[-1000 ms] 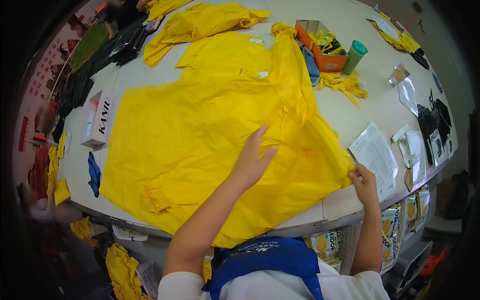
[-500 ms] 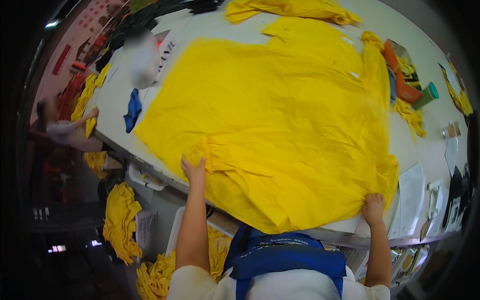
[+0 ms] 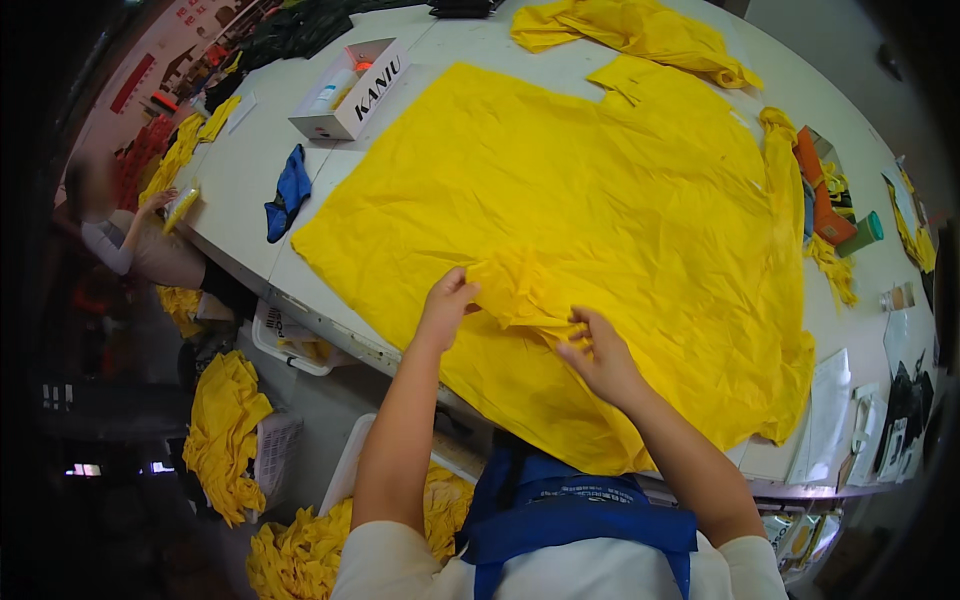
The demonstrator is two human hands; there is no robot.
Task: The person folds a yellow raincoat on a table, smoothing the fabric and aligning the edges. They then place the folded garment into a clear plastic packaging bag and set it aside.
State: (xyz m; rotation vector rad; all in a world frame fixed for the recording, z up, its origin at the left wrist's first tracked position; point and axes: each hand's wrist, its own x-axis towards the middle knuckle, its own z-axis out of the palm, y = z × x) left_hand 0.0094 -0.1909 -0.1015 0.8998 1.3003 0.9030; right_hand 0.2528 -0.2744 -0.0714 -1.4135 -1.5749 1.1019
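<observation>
Fingers of the left hand [image 3: 446, 305] and right hand [image 3: 598, 352] pinch a raised fold of a big yellow cloth [image 3: 600, 220], fingertips partly buried in it. The cloth lies spread on the white table [image 3: 250, 170], its near edge hanging over. A blue rag [image 3: 290, 190] and white box [image 3: 350, 85] sit far left.

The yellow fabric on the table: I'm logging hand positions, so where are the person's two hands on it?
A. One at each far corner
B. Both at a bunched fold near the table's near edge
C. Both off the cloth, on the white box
B: the left hand and right hand both pinch a raised fold of the yellow fabric near the table's near edge.
</observation>
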